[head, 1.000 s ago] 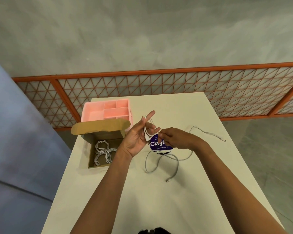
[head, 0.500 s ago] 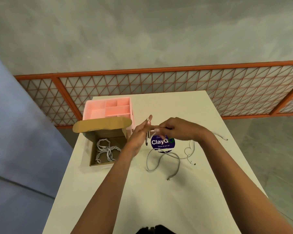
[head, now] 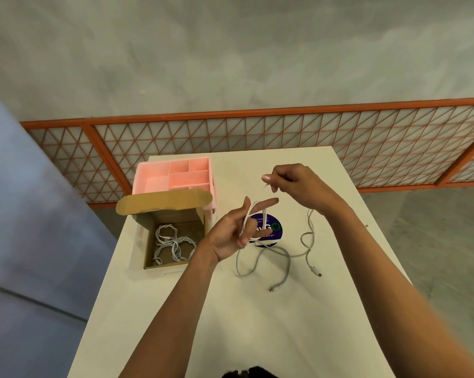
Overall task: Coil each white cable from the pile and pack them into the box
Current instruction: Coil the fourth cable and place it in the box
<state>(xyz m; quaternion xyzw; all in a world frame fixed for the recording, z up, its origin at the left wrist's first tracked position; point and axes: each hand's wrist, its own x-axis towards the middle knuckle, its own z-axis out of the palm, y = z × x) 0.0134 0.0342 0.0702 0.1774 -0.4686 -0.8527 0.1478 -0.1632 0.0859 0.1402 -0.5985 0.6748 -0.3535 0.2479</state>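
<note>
A round purple sticker [head: 268, 231] is lying near the middle of the table [head: 257, 323], showing white letters "eyG" followed by a green "O"; its first letters are being hidden behind the left hand [head: 231, 233]. A smaller line beneath is ending in "you go"; the rest is too blurred to read.

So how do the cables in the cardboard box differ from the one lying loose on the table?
The cables in the cardboard box are wound into small tidy loops; the loose cable sprawls in wide open curves on the table. The boxed ones sit packed together inside the walls; the loose one lies in the open, its plug end visible. Both are thin and pale.
</note>
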